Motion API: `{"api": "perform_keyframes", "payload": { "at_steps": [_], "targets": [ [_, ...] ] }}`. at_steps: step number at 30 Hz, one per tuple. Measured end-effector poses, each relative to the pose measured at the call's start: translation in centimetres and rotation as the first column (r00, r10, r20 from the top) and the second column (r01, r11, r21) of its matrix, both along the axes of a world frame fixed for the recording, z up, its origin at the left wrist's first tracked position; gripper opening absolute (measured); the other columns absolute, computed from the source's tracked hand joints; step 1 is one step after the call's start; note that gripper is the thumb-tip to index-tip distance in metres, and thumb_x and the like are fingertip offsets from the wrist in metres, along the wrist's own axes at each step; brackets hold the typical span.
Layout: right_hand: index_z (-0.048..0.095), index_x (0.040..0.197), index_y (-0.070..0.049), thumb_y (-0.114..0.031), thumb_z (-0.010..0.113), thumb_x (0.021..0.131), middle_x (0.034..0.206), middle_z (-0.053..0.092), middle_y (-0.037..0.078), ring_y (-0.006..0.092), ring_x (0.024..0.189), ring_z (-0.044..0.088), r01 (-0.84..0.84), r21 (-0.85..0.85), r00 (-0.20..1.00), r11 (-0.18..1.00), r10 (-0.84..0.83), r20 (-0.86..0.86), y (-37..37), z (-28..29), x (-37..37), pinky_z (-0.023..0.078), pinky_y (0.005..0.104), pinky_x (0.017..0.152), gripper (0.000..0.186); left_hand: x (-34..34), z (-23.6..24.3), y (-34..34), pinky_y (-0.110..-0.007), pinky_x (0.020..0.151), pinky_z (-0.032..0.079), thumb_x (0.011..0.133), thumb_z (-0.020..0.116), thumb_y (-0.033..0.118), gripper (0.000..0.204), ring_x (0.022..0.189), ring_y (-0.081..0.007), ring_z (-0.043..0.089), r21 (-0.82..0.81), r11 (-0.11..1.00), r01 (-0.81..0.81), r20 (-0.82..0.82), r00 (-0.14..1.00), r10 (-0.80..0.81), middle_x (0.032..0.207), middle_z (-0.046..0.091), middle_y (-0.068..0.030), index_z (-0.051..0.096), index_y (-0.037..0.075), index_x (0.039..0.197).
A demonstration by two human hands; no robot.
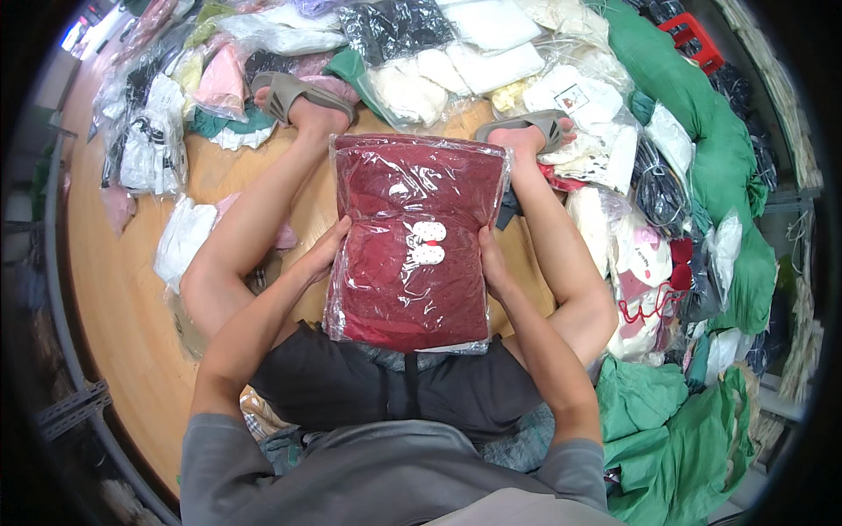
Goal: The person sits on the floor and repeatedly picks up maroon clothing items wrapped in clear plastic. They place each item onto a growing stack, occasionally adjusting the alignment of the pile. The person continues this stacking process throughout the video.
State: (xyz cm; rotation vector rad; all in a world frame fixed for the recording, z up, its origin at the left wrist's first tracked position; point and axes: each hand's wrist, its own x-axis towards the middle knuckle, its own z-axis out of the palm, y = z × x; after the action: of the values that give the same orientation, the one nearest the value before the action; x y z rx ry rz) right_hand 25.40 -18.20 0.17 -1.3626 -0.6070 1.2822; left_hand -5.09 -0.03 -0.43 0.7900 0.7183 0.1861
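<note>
A dark red folded garment in a clear plastic bag lies upright between my hands, above my lap. A white print with two rounded shapes shows at its middle. My left hand grips the package's left edge and my right hand its right edge. Some fingers of both hands are hidden behind the bag. Its lower edge rests close to my dark shorts, where a bit of white shows beneath the plastic.
Bagged clothes in several colours curve around my feet, including a black bagged item and a white bagged garment. A long green sack runs along the right, with green cloth nearer me. A red plastic crate stands far right.
</note>
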Motion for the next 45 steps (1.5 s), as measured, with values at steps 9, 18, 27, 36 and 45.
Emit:
{"api": "perform_keyframes", "payload": {
  "at_steps": [9, 18, 27, 36, 45],
  "targets": [
    [0.017, 0.164, -0.004, -0.067, 0.043, 0.103, 0.163, 0.033, 0.012, 0.0239, 0.147, 0.034, -0.078, -0.074, 0.995, 0.994, 0.073, -0.073, 4.6, -0.1, 2.7, 0.028, 0.0352, 0.120, 0.092, 2.3, 0.2, 4.0, -0.038, 0.117, 0.042, 0.103, 0.046, 0.065, 0.084, 0.136, -0.0244, 0.053, -0.013, 0.990, -0.141, -0.029, 0.990, 0.141, 0.155, 0.049, -0.0139, 0.031, 0.005, 0.160],
    [0.024, 0.161, -0.007, -0.061, 0.048, 0.105, 0.092, 0.049, -0.004, 0.0053, 0.079, 0.046, 0.014, -0.074, 0.982, 0.997, 0.000, 0.187, 3.9, 4.8, 1.0, 0.040, 0.0232, 0.069, 0.082, 0.1, -2.9, 4.6, -0.034, 0.103, 0.048, 0.103, 0.046, 0.067, 0.080, 0.119, -0.0188, 0.060, 0.023, 0.983, -0.181, -0.128, 0.975, 0.183, 0.142, 0.058, -0.0100, 0.044, 0.005, 0.153],
    [0.042, 0.153, 0.001, -0.067, 0.029, 0.107, 0.146, 0.056, 0.018, 0.0257, 0.136, 0.051, 0.362, -0.024, 0.924, 0.932, -0.356, 0.136, 4.8, 2.1, 1.7, 0.035, 0.0359, 0.116, 0.083, 1.1, -1.3, 6.3, -0.034, 0.101, 0.049, 0.104, 0.046, 0.064, 0.076, 0.117, -0.0178, 0.060, 0.096, 0.976, -0.198, -0.128, 0.969, 0.209, 0.139, 0.059, -0.0093, 0.046, 0.004, 0.150],
    [0.049, 0.148, 0.004, -0.084, 0.038, 0.094, 0.140, 0.060, 0.025, 0.0307, 0.130, 0.058, 0.286, -0.275, 0.951, 0.918, -0.237, 0.198, 3.6, -3.8, 2.3, 0.040, 0.0359, 0.112, 0.104, 1.2, -0.2, 6.2, -0.033, 0.099, 0.049, 0.105, 0.047, 0.062, 0.072, 0.115, -0.0167, 0.060, 0.133, 0.965, -0.227, -0.109, 0.964, 0.242, 0.136, 0.061, -0.0085, 0.048, 0.004, 0.148],
    [0.056, 0.143, 0.004, -0.082, 0.038, 0.095, 0.140, 0.061, 0.024, 0.0317, 0.132, 0.057, 0.294, -0.238, 0.938, 0.926, -0.231, 0.259, 3.4, -2.8, 1.7, 0.039, 0.0359, 0.113, 0.100, 1.8, 0.3, 6.2, -0.032, 0.097, 0.050, 0.105, 0.048, 0.059, 0.069, 0.113, -0.0157, 0.060, 0.162, 0.953, -0.257, -0.081, 0.959, 0.273, 0.133, 0.062, -0.0078, 0.050, 0.003, 0.146]
  ]
}}
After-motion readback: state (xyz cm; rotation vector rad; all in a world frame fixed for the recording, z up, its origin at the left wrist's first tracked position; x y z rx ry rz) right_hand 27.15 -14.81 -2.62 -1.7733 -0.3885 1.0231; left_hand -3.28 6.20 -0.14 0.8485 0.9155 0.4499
